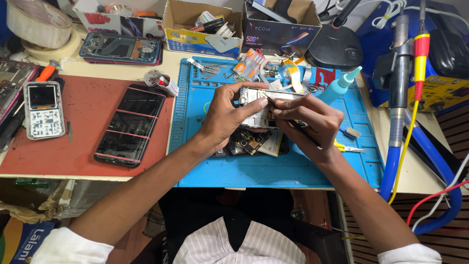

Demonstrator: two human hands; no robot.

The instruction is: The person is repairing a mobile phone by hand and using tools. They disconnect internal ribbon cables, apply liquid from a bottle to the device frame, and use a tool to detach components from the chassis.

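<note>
The left hand (222,115) is gripping a phone frame (261,105) by its left end, fingers clenched around it, lifting it just above the blue mat (293,168). The right hand (308,122) is pinching a thin tool (293,124), its tip touching the frame's top edge. The frame's long axis is running left to right between the fingers. Steady bracing and light pressure would serve best here.

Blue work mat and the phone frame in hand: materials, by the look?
Blue work mat: likely silicone or soft rubber, matte, with moulded ridges and small tray pockets along its edge. Phone frame, held by the left hand: looks like silver-grey metal, possibly with plastic parts; pale dull sheen, thin rigid edges.
</note>
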